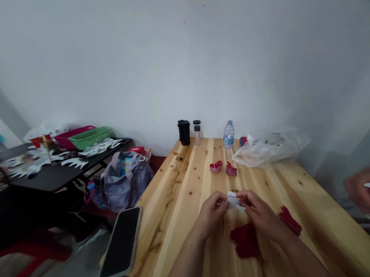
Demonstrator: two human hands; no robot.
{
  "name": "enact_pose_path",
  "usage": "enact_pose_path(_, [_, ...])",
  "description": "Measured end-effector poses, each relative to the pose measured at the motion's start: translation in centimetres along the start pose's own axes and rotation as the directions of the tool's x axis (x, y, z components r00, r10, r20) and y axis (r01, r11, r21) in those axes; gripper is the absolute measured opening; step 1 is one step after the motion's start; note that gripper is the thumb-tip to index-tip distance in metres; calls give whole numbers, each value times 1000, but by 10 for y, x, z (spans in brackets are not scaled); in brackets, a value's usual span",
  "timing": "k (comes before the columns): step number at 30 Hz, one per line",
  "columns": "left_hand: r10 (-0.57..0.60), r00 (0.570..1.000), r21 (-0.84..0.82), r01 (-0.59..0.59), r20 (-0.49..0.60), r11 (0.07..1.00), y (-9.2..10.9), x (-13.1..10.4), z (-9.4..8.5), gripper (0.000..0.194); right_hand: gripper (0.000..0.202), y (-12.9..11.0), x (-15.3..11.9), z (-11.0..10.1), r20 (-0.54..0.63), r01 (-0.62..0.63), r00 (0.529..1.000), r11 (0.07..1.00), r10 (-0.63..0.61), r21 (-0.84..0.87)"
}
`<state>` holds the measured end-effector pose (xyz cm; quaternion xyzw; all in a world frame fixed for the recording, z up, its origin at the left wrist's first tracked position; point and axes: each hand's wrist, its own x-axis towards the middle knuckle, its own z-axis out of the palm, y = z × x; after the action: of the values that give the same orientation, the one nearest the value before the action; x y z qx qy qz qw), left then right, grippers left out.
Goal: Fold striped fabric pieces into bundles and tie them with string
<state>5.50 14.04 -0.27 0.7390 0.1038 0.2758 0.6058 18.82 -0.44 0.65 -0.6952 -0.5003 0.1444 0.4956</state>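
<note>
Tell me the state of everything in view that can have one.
Left hand: pinching the white piece
Right hand: pinching the same piece
Phone: screen dark
Water bottle: upright, capped
Black tumbler: upright
Clear bottle: upright, dark cap on
Green basket: upright

single head-worn camera looking forward and down from the wearer's seat side, facing a plain pale wall [162, 60], light striped wooden table [182, 228] filling the near foreground

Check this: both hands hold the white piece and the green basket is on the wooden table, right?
Not quite: the head view shows the green basket on the black table, though the left hand and right hand hold the white piece.
</note>
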Motion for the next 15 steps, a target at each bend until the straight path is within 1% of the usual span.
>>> enact_pose_path(4, [-2, 1000, -42, 1, -24, 999, -2, 1, 1, 25, 33, -6, -5, -1, 10, -67, 998, 986, 67, 153])
enact_pose_path(6, [9, 999, -56, -11, -31, 998, 3, 0, 5, 29, 41, -12, -7, -4, 25, -121, 993, 977, 118, 174])
enact_pose_path(8, [15, 1000, -64, -16, -16, 998, 11, -3, 11, 27, 43, -17, -9, -7, 48, -144, 989, 978, 138, 148])
enact_pose_path(10, [15, 1000, -65, -14, 11, 998, 22, -8, 17, 20, 35, -23, -13, -10, 58, -125, 991, 988, 120, 95])
enact_pose_path(12, [-3, 999, -90, 7, 45, 996, 32, -14, 21, 19, 24, -27, -19, -12, 78, -112, 991, 991, 107, 68])
enact_pose_path(13, [-21, 997, -118, 29, 69, 993, 37, -17, 22, 19, 21, -29, -22, -13, 93, -121, 989, 990, 114, 73])
enact_pose_path(15, [-56, 990, -178, 79, 133, 981, 47, -23, 22, 24, 22, -36, -29, -14, 103, -151, 984, 985, 142, 82])
